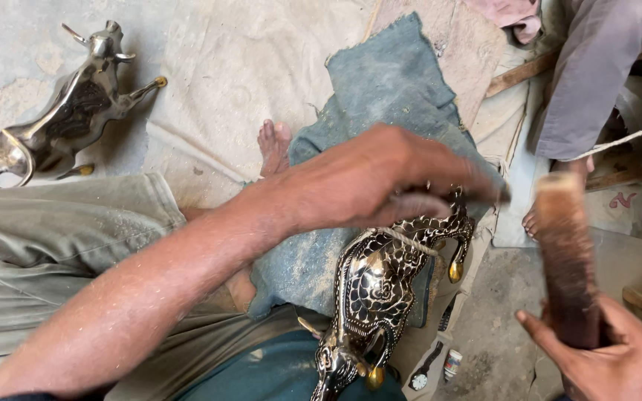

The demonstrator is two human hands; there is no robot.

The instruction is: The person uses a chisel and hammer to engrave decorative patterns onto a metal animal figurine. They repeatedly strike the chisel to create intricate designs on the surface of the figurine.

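Metal is what the ornamental bull figurine (380, 289) looks cast from, black with silver tracery and brass-coloured tips on horns and hooves, so it is probably handling as a heavy, rigid, rather slick piece. It is lying across the person's lap, head towards the camera, hindquarters pointing away over a dusty blue cloth (388, 89) spread on the knees and floor.

Nearest the camera, the right hand (618, 364) is closing round the lower end of a long brown brush or buffing stick (566, 260), holding it upright and just beside the figurine without touching it. The left hand (373, 178) is reaching across and pressing down on the figurine's far end, fingers curled over something pale; motion blur is hiding exactly what, though a thin cord (410, 241) is running across the body from under it.

Judging by the shape, the thick trunk is offering the surest hold, since the horns, legs and tail are thin projections that could bend or scratch. The polished finish is likely marking easily, which suits the cloth padding.

Farther off, a bare foot (273, 145) is resting on the pale floor sheet, another person's grey-clad leg (596, 74) is standing at the upper right, and a plain silver bull (61, 111) is lying on its side well apart at the upper left.
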